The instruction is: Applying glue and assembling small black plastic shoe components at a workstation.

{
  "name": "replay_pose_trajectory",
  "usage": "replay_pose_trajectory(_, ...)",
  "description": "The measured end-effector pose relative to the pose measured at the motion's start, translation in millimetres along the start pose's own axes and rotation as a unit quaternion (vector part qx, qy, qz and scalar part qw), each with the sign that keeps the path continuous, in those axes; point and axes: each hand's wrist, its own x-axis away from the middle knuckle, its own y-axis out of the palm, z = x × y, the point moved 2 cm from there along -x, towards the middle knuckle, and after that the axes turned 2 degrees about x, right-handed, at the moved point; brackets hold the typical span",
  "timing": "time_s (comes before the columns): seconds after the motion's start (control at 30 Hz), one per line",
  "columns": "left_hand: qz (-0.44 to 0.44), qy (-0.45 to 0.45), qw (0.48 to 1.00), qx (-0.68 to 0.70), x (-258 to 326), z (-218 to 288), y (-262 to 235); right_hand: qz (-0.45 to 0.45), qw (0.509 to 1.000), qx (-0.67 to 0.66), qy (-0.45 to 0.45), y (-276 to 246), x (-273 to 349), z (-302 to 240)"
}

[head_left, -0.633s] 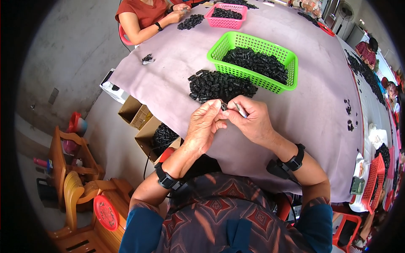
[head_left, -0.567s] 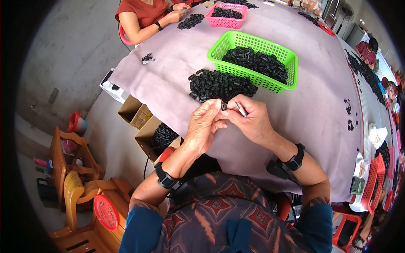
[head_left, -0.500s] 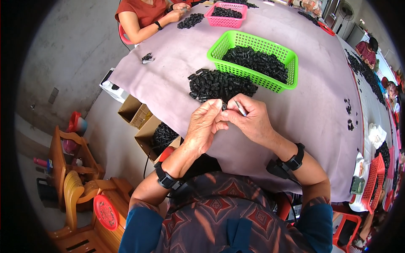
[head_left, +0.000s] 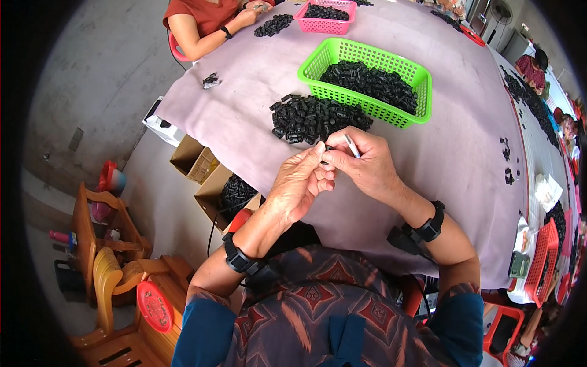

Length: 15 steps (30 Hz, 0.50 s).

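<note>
Here our left hand (head_left: 299,183) and right hand (head_left: 365,165) meet fingertip to fingertip over the mauve tablecloth (head_left: 465,159), just at six o'clock from the loose pile of small black parts (head_left: 318,117). Our left fingers are pinched shut on a small black part (head_left: 328,148), which sits right where the two hands touch. Our right hand is curled closed around a thin whitish rod (head_left: 353,145); its upper end pokes out above the knuckles, slanting toward eleven o'clock. Each of our wrists carries a black band (head_left: 239,259).

At twelve to one o'clock from the hands, just past the pile, stands a green basket (head_left: 420,92) filled with more black parts. Farther on at twelve o'clock sits a pink basket (head_left: 324,25), also holding black parts, with a smaller dark heap (head_left: 273,25) beside it at its nine o'clock. A person in a reddish top (head_left: 205,13) sits at that far corner of the table, hands near the heap. A few stray black pieces (head_left: 507,160) lie on the cloth at three o'clock from us.

At nine o'clock, below the table edge, open cardboard boxes (head_left: 195,160) stand on the floor, one holding black parts. At eight o'clock stands a wooden chair (head_left: 113,287).
</note>
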Motion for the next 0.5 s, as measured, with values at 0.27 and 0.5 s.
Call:
replay_pose_trajectory(0.27, 0.003, 0.015, 1.0, 0.006, 0, -2, 1, -0.015, 0.998, -0.06, -0.002, -2, -1, -12)
replay_pose_trajectory(0.5, -0.059, 0.039, 0.997, 0.003, 3, 7, 9, -0.001, 0.998, -0.051, -0.027, -4, -1, -24)
